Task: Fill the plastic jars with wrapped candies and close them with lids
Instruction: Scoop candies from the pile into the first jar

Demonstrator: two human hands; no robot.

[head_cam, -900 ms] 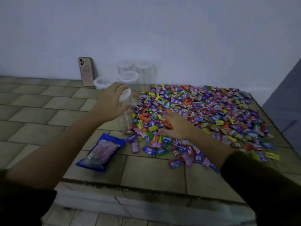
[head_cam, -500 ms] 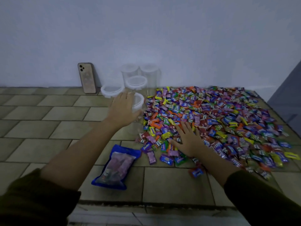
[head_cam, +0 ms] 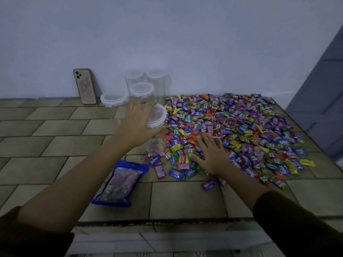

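- The left grip [head_cam: 137, 125] curls round a clear jar [head_cam: 156, 143], near its white lid [head_cam: 158, 115].
- The right grip [head_cam: 209, 156] lies flat and spread on the candies [head_cam: 241, 127].
- The jar stands on the table [head_cam: 55, 141], just beside the candies.

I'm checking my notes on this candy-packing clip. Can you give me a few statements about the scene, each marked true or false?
1. The right hand lies flat, fingers spread, on the candies. True.
2. The phone lies flat on its back. False: it stands on end, leaning against the wall.
3. The left hand holds a clear jar at the left edge of the candies. True.
4. The blue bag sits on top of the candies. False: it lies on the bare tiles, to the left of their near corner.
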